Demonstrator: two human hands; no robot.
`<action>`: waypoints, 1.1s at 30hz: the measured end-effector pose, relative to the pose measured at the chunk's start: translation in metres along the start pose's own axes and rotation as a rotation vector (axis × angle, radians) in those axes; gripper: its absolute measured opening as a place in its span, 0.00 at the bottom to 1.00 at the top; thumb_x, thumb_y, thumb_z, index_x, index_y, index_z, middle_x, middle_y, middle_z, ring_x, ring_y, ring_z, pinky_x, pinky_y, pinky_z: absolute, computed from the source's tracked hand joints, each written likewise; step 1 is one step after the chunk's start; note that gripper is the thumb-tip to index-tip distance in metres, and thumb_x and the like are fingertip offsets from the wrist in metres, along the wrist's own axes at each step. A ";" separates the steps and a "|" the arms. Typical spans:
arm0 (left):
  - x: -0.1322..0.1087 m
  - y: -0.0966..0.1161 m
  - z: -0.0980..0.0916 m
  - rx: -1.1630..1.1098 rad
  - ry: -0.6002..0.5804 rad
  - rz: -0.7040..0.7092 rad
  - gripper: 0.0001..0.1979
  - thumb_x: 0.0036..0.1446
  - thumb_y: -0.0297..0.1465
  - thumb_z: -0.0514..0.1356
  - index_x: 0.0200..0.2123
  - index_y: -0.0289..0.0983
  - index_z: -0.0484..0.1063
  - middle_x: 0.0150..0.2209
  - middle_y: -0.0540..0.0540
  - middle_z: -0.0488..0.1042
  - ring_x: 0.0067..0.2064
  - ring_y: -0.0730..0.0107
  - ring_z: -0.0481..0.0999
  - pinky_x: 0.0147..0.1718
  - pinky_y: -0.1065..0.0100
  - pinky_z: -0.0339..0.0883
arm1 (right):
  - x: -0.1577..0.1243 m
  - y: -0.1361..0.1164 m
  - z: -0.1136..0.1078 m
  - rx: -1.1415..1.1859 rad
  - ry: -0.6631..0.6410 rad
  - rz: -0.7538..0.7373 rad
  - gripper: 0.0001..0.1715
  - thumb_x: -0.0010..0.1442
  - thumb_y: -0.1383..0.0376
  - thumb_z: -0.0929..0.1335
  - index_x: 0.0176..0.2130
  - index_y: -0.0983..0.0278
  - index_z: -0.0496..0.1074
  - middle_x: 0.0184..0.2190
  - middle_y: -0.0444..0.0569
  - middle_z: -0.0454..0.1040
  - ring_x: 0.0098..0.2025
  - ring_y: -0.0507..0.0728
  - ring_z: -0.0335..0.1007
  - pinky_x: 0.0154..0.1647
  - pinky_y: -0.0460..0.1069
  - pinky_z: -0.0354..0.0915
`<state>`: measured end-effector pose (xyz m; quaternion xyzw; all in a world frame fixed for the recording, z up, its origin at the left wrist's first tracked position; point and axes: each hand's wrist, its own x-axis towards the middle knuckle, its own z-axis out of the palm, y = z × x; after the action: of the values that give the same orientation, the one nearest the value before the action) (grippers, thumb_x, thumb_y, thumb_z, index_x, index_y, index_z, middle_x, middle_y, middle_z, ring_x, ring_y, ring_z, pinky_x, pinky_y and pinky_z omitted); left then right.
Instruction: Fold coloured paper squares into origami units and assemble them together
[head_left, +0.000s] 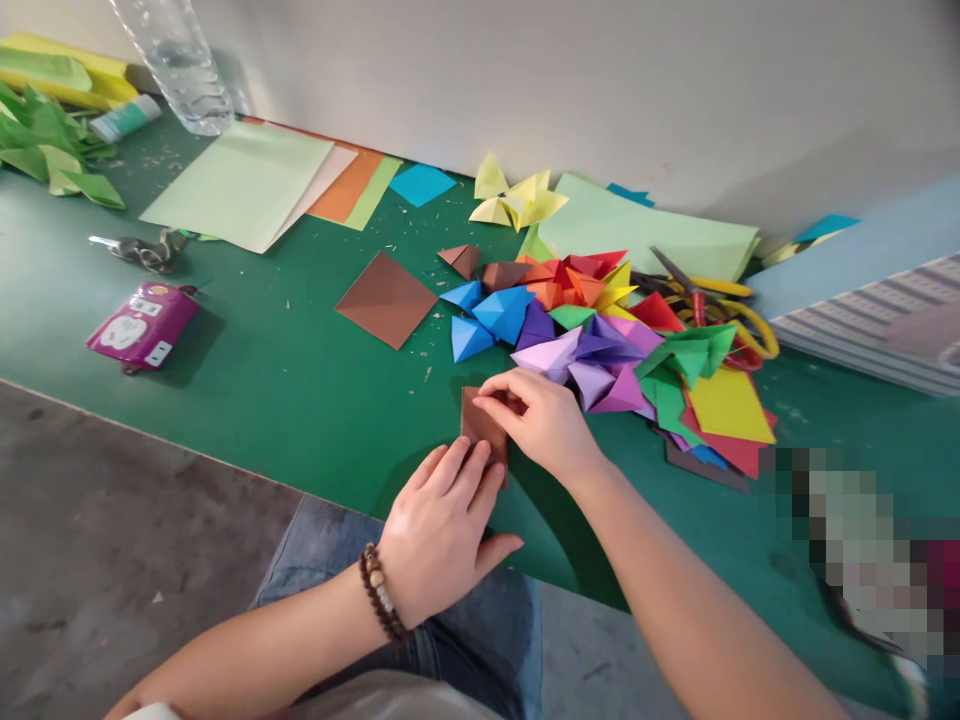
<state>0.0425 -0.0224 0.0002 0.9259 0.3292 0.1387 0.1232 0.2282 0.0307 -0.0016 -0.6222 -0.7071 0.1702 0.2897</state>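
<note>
A folded piece of brown paper (482, 425) lies on the green table near its front edge. My left hand (450, 530) rests on its lower part, fingers stretched out and pressing it flat. With thumb and forefinger together, my right hand (544, 420) pinches the paper's upper right edge. Farther back to the left is a flat brown paper square (386, 300). Just beyond my right hand sits a heap of folded paper pieces in several colours, with blue ones (487, 315) and purple ones (600, 345) closest.
Scissors (694, 300) lie behind the coloured heap at right. Paper sheets (240, 185), a plastic bottle (184, 70) and a glue stick (126, 118) are along the wall. Keys (146, 250) and a purple packet (142, 325) lie at left. The table's front edge (187, 450) runs below.
</note>
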 end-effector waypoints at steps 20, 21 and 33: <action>-0.005 -0.004 0.001 0.008 -0.018 0.026 0.30 0.62 0.47 0.51 0.60 0.34 0.62 0.64 0.42 0.61 0.65 0.55 0.56 0.62 0.56 0.53 | -0.001 -0.004 0.004 -0.077 0.004 0.012 0.06 0.63 0.64 0.63 0.38 0.61 0.70 0.33 0.48 0.74 0.34 0.56 0.70 0.36 0.50 0.64; -0.005 -0.004 0.001 0.004 -0.019 0.026 0.30 0.62 0.47 0.50 0.60 0.34 0.62 0.64 0.42 0.61 0.65 0.56 0.56 0.62 0.56 0.53 | -0.001 -0.004 0.005 -0.080 0.004 0.010 0.06 0.63 0.65 0.63 0.38 0.61 0.70 0.33 0.48 0.74 0.34 0.56 0.70 0.36 0.50 0.64; -0.005 -0.007 0.002 0.038 -0.031 0.045 0.30 0.64 0.47 0.48 0.61 0.35 0.61 0.64 0.43 0.60 0.65 0.57 0.56 0.63 0.57 0.51 | -0.002 -0.004 0.007 -0.118 0.041 -0.008 0.08 0.63 0.64 0.63 0.37 0.63 0.71 0.33 0.48 0.75 0.33 0.56 0.70 0.35 0.50 0.64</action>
<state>0.0358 -0.0206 -0.0049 0.9371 0.3091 0.1210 0.1076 0.2208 0.0292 -0.0048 -0.6385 -0.7124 0.1144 0.2677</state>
